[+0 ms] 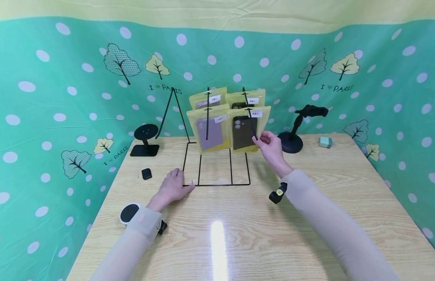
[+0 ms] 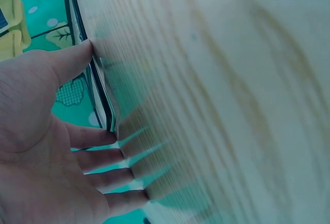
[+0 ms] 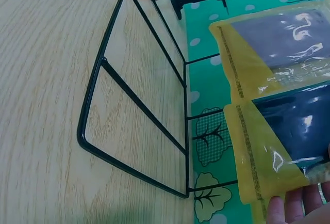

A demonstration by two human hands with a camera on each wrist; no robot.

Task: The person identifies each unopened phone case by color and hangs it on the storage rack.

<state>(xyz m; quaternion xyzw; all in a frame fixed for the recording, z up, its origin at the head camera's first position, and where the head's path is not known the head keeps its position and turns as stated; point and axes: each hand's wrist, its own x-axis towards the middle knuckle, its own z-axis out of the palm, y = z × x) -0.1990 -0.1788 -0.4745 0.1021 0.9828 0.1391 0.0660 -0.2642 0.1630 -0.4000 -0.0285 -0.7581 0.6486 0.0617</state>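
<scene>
Yellow-edged clear bags hang in pairs on a black wire display rack. The front right bag holds a dark phone case; the front left bag holds a purple one. Two more bags hang behind, partly hidden. My right hand pinches the right edge of the front right bag, near the prong's tip; its fingers are partly cut off in the right wrist view. My left hand rests at the front left corner of the rack's base, fingers extended, its thumb touching the wire.
On the left stand a black round-topped stand, a small black square item and a white-rimmed round disc by the left sleeve. To the right are a black jointed stand and a small teal block. A dotted curtain closes the back.
</scene>
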